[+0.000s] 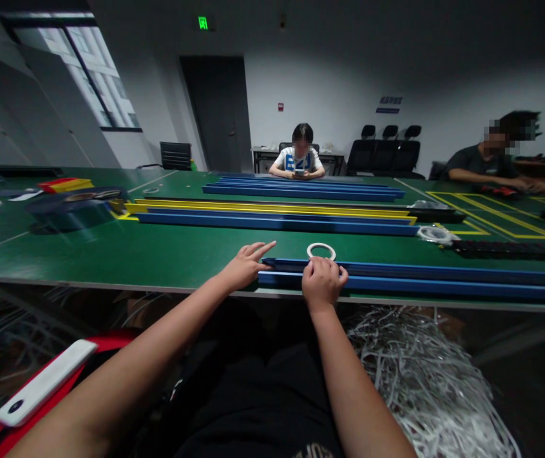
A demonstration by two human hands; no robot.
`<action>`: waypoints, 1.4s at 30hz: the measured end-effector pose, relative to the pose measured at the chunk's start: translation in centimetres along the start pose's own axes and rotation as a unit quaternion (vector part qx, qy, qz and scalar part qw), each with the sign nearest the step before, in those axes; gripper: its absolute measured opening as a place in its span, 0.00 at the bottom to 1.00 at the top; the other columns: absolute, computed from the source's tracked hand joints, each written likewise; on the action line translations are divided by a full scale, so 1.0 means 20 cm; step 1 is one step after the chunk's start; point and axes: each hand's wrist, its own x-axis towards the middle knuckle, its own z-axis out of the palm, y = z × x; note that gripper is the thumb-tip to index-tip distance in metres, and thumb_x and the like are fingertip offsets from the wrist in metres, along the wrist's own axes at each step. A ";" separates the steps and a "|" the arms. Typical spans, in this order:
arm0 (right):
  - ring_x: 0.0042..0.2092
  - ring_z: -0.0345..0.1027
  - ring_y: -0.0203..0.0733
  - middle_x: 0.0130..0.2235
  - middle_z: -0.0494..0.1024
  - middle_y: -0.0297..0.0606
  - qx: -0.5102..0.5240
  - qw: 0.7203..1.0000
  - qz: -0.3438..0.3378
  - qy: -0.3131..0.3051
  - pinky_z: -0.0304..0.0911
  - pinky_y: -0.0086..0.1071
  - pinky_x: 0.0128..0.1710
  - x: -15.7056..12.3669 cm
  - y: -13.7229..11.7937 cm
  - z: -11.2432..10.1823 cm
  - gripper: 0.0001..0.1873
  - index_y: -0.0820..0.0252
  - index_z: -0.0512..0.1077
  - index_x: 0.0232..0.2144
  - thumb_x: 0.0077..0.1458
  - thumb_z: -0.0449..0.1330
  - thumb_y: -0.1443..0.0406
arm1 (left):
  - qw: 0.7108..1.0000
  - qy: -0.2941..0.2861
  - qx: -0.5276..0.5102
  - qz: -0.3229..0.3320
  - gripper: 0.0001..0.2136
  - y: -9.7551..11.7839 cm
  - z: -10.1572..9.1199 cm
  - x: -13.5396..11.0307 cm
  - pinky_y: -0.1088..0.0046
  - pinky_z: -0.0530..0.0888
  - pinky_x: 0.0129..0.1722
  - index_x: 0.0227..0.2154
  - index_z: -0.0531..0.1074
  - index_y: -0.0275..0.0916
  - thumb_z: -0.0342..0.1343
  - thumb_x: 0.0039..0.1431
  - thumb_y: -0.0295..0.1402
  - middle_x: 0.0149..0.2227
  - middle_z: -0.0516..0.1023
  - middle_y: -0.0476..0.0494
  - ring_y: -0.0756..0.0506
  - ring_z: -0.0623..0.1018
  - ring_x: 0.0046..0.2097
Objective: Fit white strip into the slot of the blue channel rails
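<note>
As we seem to handle the near blue strips, our left hand spreads, our right hand curls, pinch unclear; next calls for steadiness.

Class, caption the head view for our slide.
Left hand and right hand at a long, straight blue strip on a green table.

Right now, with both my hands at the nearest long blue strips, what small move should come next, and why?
I would probably lower the left hand to steady the left end of the nearest long blue strips: it is beside that end with its fingers spread, while the right hand is over the strips, by the white ring.
</note>
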 end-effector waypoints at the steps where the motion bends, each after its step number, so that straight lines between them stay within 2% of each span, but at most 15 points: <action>1: 0.50 0.61 0.48 0.42 0.78 0.41 0.001 1.000 0.000 0.000 0.41 0.47 0.55 0.00 0.00 0.00 0.16 0.56 0.76 0.39 0.61 0.48 0.63 | 1.000 -0.011 -0.007 0.006 0.28 -0.01 0.00 0.01 0.48 0.58 0.59 0.48 0.77 0.54 0.56 0.46 0.19 0.71 0.43 0.51 0.32 0.53 0.66; 6: 0.51 0.61 0.48 0.43 0.78 0.41 0.003 1.000 -0.006 -0.001 0.39 0.47 0.56 -0.01 0.02 0.02 0.16 0.55 0.76 0.41 0.61 0.49 0.63 | 0.997 -0.043 -0.041 0.051 0.32 -0.04 0.02 0.08 0.50 0.57 0.63 0.51 0.75 0.53 0.56 0.43 0.16 0.71 0.41 0.52 0.33 0.49 0.69; 11: 0.51 0.62 0.47 0.43 0.78 0.39 0.001 1.000 -0.004 -0.001 0.40 0.48 0.56 -0.01 0.02 0.02 0.15 0.55 0.75 0.41 0.61 0.49 0.63 | 0.994 -0.031 -0.076 0.073 0.29 -0.05 0.02 0.11 0.55 0.60 0.63 0.49 0.76 0.49 0.54 0.45 0.16 0.71 0.44 0.50 0.37 0.54 0.68; 14: 0.51 0.62 0.48 0.44 0.78 0.40 -0.002 1.000 -0.008 0.000 0.40 0.49 0.56 -0.01 0.02 0.02 0.15 0.55 0.75 0.41 0.62 0.48 0.63 | 0.992 -0.031 -0.100 0.074 0.18 -0.07 -0.01 0.14 0.59 0.63 0.60 0.42 0.79 0.46 0.53 0.53 0.20 0.69 0.53 0.47 0.39 0.61 0.65; 16: 0.51 0.62 0.48 0.44 0.78 0.42 -0.007 1.000 -0.011 0.001 0.41 0.49 0.56 -0.01 0.02 0.03 0.16 0.55 0.76 0.41 0.62 0.48 0.63 | 0.987 -0.069 -0.128 0.071 0.12 -0.09 -0.03 0.17 0.65 0.67 0.56 0.38 0.80 0.44 0.52 0.59 0.27 0.63 0.65 0.44 0.41 0.69 0.59; 18: 0.51 0.62 0.49 0.44 0.78 0.42 -0.013 1.000 -0.013 0.002 0.41 0.50 0.55 -0.01 0.02 0.03 0.17 0.55 0.76 0.41 0.61 0.48 0.63 | 0.975 -0.128 -0.172 0.055 0.11 -0.10 -0.05 0.20 0.73 0.70 0.49 0.37 0.80 0.43 0.51 0.62 0.32 0.52 0.77 0.45 0.45 0.76 0.49; 21: 0.51 0.62 0.49 0.44 0.78 0.43 -0.014 1.000 -0.013 0.000 0.41 0.50 0.55 -0.01 0.02 0.03 0.17 0.56 0.76 0.41 0.62 0.47 0.63 | 0.955 -0.170 -0.242 0.026 0.10 -0.11 -0.07 0.25 0.79 0.70 0.43 0.41 0.79 0.43 0.53 0.61 0.34 0.41 0.82 0.49 0.49 0.79 0.41; 23: 0.51 0.62 0.49 0.44 0.78 0.42 -0.009 1.000 -0.012 -0.004 0.40 0.50 0.56 -0.01 0.02 0.03 0.17 0.56 0.75 0.41 0.62 0.47 0.63 | 0.951 -0.164 -0.262 0.021 0.11 -0.09 -0.07 0.29 0.79 0.70 0.45 0.43 0.78 0.42 0.54 0.59 0.33 0.45 0.81 0.49 0.48 0.78 0.44; 25: 0.51 0.62 0.48 0.44 0.78 0.41 -0.005 1.000 -0.009 -0.006 0.39 0.49 0.56 0.00 0.02 0.03 0.16 0.55 0.75 0.41 0.62 0.47 0.63 | 0.953 -0.165 -0.254 0.025 0.12 -0.06 -0.07 0.31 0.79 0.69 0.49 0.44 0.79 0.42 0.54 0.59 0.33 0.53 0.77 0.47 0.46 0.76 0.51; 27: 0.51 0.62 0.48 0.44 0.78 0.41 -0.005 1.000 -0.005 -0.006 0.39 0.48 0.56 0.00 0.02 0.02 0.16 0.56 0.76 0.41 0.62 0.48 0.63 | 0.957 -0.174 -0.231 0.026 0.12 -0.03 -0.07 0.32 0.78 0.68 0.52 0.43 0.79 0.41 0.53 0.60 0.32 0.59 0.71 0.44 0.45 0.72 0.58; 30: 0.51 0.62 0.48 0.43 0.78 0.41 -0.008 1.000 -0.001 -0.005 0.40 0.48 0.56 0.00 0.01 0.02 0.16 0.56 0.76 0.40 0.61 0.48 0.63 | 0.964 -0.170 -0.206 -0.010 0.13 0.02 -0.04 0.31 0.75 0.66 0.56 0.42 0.79 0.38 0.51 0.61 0.32 0.62 0.67 0.39 0.43 0.64 0.64; 34: 0.51 0.62 0.48 0.43 0.78 0.42 -0.007 1.000 -0.001 -0.010 0.41 0.49 0.56 0.00 0.01 0.02 0.16 0.55 0.76 0.41 0.61 0.48 0.63 | 0.960 -0.164 -0.212 -0.086 0.15 0.06 0.00 0.27 0.70 0.62 0.61 0.40 0.79 0.37 0.49 0.64 0.38 0.66 0.58 0.36 0.41 0.62 0.65; 37: 0.51 0.62 0.48 0.43 0.78 0.43 -0.004 1.000 -0.003 -0.011 0.40 0.50 0.56 0.00 0.02 0.02 0.16 0.56 0.76 0.41 0.61 0.48 0.63 | 0.957 -0.177 -0.203 -0.112 0.17 0.06 0.02 0.26 0.63 0.58 0.64 0.42 0.78 0.38 0.47 0.65 0.41 0.68 0.50 0.36 0.38 0.58 0.67; 39: 0.51 0.62 0.48 0.44 0.78 0.42 -0.003 1.000 -0.004 -0.011 0.41 0.50 0.56 -0.01 0.02 0.02 0.16 0.56 0.76 0.41 0.61 0.49 0.63 | 0.958 -0.184 -0.188 -0.110 0.18 0.06 0.03 0.26 0.60 0.56 0.64 0.44 0.78 0.37 0.47 0.65 0.41 0.69 0.49 0.36 0.36 0.57 0.67; 42: 0.51 0.62 0.48 0.44 0.78 0.42 0.000 1.000 -0.004 -0.011 0.40 0.49 0.56 -0.01 0.02 0.02 0.16 0.56 0.76 0.41 0.61 0.49 0.63 | 0.960 -0.187 -0.188 -0.094 0.18 0.05 0.02 0.27 0.64 0.59 0.63 0.43 0.79 0.36 0.47 0.65 0.40 0.68 0.52 0.35 0.38 0.61 0.66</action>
